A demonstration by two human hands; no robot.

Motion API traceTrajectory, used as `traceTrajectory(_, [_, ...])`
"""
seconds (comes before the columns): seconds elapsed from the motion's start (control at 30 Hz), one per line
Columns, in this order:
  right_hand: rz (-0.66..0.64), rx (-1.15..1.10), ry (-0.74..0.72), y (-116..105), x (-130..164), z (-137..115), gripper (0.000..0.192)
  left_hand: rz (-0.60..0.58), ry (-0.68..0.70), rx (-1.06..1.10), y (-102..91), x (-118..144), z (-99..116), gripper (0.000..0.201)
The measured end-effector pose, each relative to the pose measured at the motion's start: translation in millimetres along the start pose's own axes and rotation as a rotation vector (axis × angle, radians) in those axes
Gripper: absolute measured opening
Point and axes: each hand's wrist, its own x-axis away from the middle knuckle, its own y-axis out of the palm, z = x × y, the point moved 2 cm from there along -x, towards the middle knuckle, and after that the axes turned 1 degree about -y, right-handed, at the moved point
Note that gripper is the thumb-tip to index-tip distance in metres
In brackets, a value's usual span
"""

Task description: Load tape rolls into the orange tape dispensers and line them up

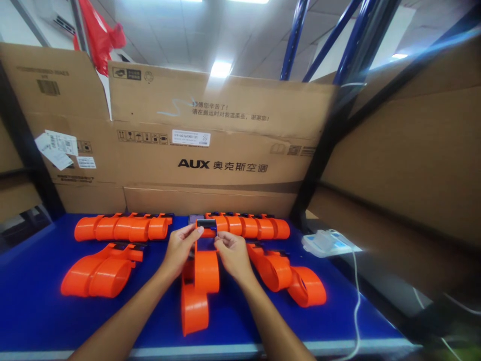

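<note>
Near the middle of the blue table (33,306), both hands pinch the black buckle (206,224) at the far end of an orange strap (205,265), the left hand (181,246) gripping its left side and the right hand (232,250) its right. That strap's coiled loops lie between the wrists and reach toward the near edge. Rolled orange straps line the far edge in a left row (124,227) and a right row (251,225). More looped straps rest at the left (99,273) and right (287,273). A white power strip (326,242) sits at the right edge, before cardboard boxes (225,150).
</note>
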Motion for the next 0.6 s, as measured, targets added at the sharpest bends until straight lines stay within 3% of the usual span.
traceTrajectory(0.6, [-0.014, 0.008, -0.06, 2.9, 2.3, -6.9, 0.025, 0.018, -0.038, 0.081, 3.3, 0.7, -0.1, 0.051])
